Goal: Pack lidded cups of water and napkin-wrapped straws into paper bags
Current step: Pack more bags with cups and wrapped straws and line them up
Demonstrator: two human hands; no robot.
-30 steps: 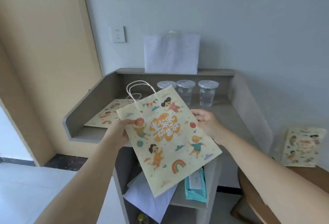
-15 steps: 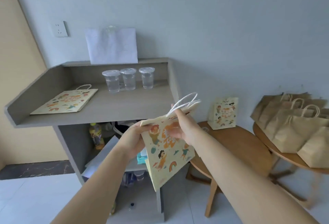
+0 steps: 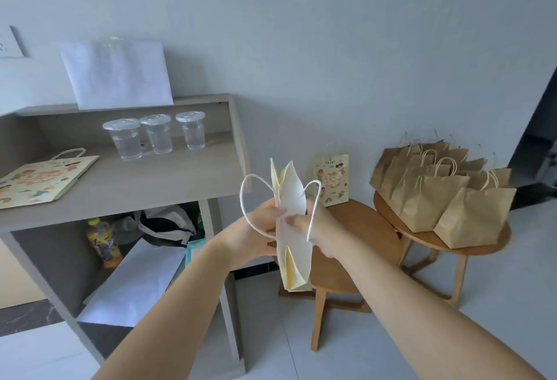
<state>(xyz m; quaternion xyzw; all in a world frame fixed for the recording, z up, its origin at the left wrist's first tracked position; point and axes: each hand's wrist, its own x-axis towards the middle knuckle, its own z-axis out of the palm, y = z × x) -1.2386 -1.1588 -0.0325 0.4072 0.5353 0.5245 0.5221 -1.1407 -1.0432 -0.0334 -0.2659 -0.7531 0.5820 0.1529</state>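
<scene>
Hands, left (image 3: 256, 230) and right (image 3: 324, 233), gripping upright paper bag (image 3: 294, 229)

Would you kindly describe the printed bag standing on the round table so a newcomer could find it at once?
Right of the grey shelf unit stands a round wooden table. At its back, a paper bag stands upright. It is pale with cartoon children; the bags on the next table are plain brown.

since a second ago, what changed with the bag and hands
The printed bag, held flat over the counter before, has been carried right and turned upright, edge-on; left hand and right hand pinch its sides, opening it. The three lidded cups and the flat bag on the counter stayed put.
</scene>
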